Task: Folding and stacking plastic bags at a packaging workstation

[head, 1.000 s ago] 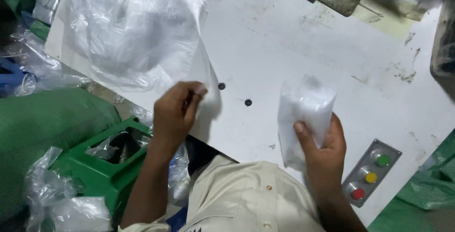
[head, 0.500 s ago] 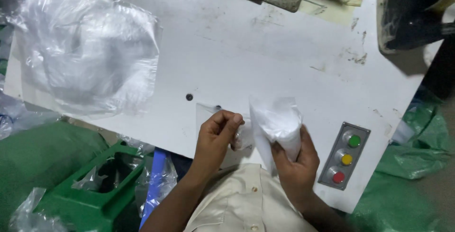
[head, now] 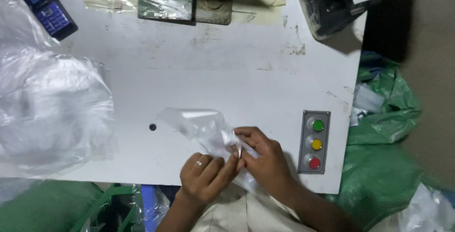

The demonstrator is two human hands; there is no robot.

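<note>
Both hands, left hand (head: pixel 204 177) and right hand (head: pixel 263 158), pinch a clear plastic bag (head: pixel 201 125) at the near edge of the white surface (head: pixel 227 75), beside a three-button panel (head: pixel 315 142).

Light was soft and even, fairly dim. The white counter (head: pixel 246 70) was brightest; the top right corner fell into dark shadow. Clear plastic heap (head: pixel 47 108) showed mild glare. Slight overall blur.
</note>
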